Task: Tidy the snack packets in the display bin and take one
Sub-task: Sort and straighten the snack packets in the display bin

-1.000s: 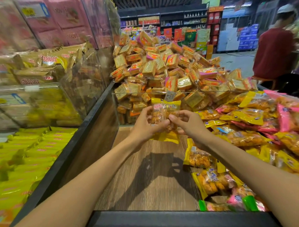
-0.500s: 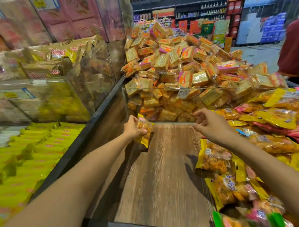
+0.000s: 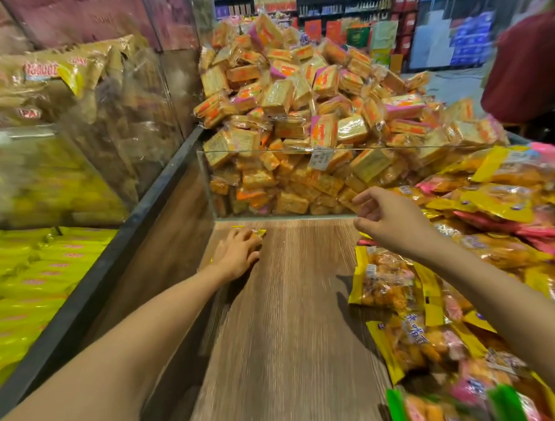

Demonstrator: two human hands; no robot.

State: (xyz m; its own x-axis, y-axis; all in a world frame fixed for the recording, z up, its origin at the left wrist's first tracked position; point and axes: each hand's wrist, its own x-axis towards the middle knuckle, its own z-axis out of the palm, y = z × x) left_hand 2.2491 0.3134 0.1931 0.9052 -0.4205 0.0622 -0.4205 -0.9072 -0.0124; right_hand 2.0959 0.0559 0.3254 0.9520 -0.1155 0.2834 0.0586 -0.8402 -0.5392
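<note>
The left hand (image 3: 236, 256) lies palm-down on the wooden bin floor (image 3: 290, 322), fingers curled over a yellow packet (image 3: 253, 233) that peeks out at the fingertips, pressed near the far-left corner just before the clear divider (image 3: 272, 152); whether it is gripped or merely pinned I cannot tell; the right hand (image 3: 387, 218) hangs empty and loosely spread above the floor, nearer the heap of yellow and pink packets (image 3: 492, 207); that heap lies rightward and just below its fingers, so the right hand looks better placed for the next pick.

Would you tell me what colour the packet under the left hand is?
Yellow, seen in the head view: the packet under the left hand.
</note>
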